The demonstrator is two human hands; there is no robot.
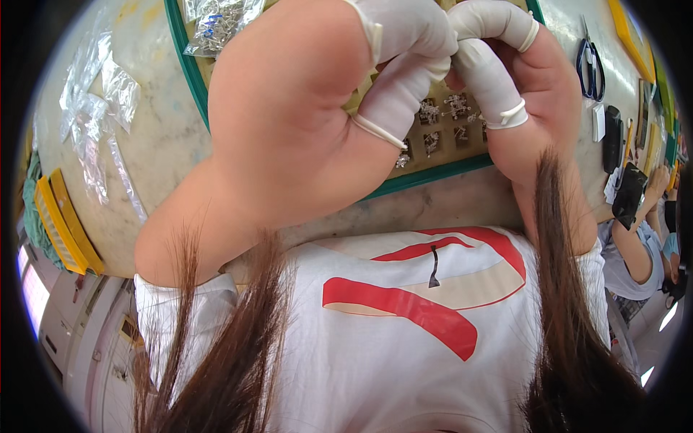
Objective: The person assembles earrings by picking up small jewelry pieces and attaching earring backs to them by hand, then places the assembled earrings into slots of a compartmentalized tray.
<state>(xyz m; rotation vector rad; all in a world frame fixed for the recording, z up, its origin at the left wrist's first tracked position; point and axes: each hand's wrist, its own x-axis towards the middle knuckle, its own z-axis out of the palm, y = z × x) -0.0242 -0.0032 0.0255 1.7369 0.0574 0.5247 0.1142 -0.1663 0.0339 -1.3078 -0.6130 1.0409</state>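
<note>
1. Biggest thing first: the pale worktable [166, 137] fills the top half of the shot, and on it sits a green-edged tray [189, 68] with a tan grid of little square pockets. Some pockets around the middle hold small clusters of tiny silvery parts [430, 112].

2. Left hand [289, 123] is huge in the view, palm side toward the camera, right over the tray. White rubber finger cots on the thumb and forefinger.

3. Right hand [538, 86] comes in at about 2 o'clock from the left one, also wearing white cots. The tips of both hands are pressed together at roughly 12 o'clock of the frame, all pinched into one spot. There might be one of those tiny parts in the pinch, but honestly I can't tell, the fingers cover it.

4. The loaded pockets lie just under that pinch, at about 6 o'clock from the fingertips.

5. Clear plastic bags [94, 108] are crumpled at 9 o'clock on the table; another clear bag of small parts [216, 22] lies at 11 o'clock on the tray's corner.

6. Yellow slotted strip [61, 227] at 8 o'clock, at the table edge.

7. Blue-handled scissors [590, 65] at 2 o'clock, with dark flat gadgets [613, 137] just below them.
</note>
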